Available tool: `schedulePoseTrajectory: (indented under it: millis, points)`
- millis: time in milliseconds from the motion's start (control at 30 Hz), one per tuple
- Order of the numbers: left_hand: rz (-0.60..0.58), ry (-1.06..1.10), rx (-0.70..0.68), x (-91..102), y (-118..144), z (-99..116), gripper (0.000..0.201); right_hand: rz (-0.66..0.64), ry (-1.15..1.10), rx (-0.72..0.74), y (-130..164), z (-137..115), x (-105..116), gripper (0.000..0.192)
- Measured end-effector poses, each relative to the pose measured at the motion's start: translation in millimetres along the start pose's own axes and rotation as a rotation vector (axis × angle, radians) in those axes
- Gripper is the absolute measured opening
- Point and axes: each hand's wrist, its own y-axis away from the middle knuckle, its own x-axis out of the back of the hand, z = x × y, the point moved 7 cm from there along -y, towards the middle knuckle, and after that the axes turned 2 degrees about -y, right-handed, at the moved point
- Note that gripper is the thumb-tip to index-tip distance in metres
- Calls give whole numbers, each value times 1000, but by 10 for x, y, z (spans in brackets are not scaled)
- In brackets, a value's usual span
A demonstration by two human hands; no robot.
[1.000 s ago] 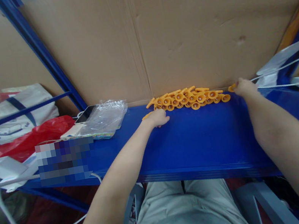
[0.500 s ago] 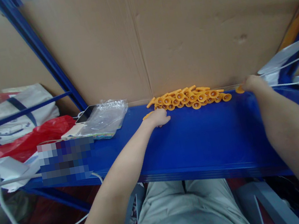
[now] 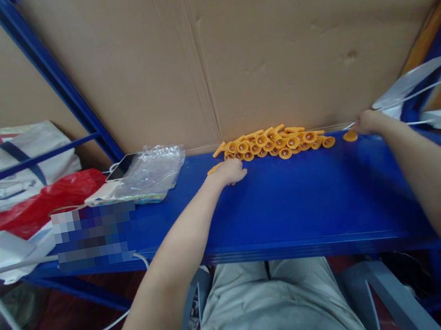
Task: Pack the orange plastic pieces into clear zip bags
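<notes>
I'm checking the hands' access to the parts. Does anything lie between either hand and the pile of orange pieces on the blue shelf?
Nothing visible does. The left hand rests on the blue shelf at the near left edge of the pile of orange pieces. The right hand is off its right end, at a single orange piece, with only bare shelf between.

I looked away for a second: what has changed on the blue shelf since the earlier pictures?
The right hand slid right along the blue shelf, taking one orange piece away from the orange pile. The left hand stayed at the pile's left end over another piece; the pile and the plastic bag kept their places.
</notes>
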Motion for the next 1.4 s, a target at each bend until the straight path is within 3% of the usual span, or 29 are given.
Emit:
schedulePoseTrajectory:
  millis: [100,267,400,700,1000,1300,1400]
  points:
    - [9,11,3,12,17,5,31,-157,97,-18,238,-35,-13,33]
    - [4,5,2,21,32,12,32,-17,-55,-136,545,-45,33,41]
    - [14,25,-9,22,19,15,30,-9,-73,-132,642,-88,-4,42]
    - [18,25,-20,17,-2,9,29,72,-119,-148,649,-171,144,45]
    - [6,-10,-17,27,24,30,33,71,-296,-117,488,-23,-23,41]
    - [-9,-13,0,4,6,14,36,3,-234,-67,436,-16,-80,18]
    - [-3,-18,0,12,11,19,35,-31,-273,-63,428,11,-114,20]
